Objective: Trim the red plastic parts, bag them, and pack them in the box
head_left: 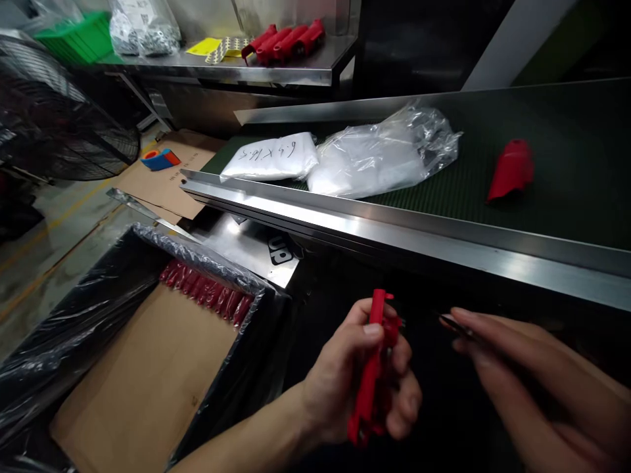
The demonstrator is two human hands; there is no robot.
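I see the right hand [522, 361] pinching a thin dark tool [461, 326]; the left hand [328, 378] curls round a red plastic housing [368, 384], probably light, stiff, slightly slick. I'd grip its long sides. Beyond, a conveyor belt [576, 197].

The single view looks from the person's head, forward and steeply down, with the left hand [340, 371] and right hand [522, 368] close below. It faces across the green belt [566, 125] to a far-left metal counter [305, 76], taking in the near-left lined box [197, 259].
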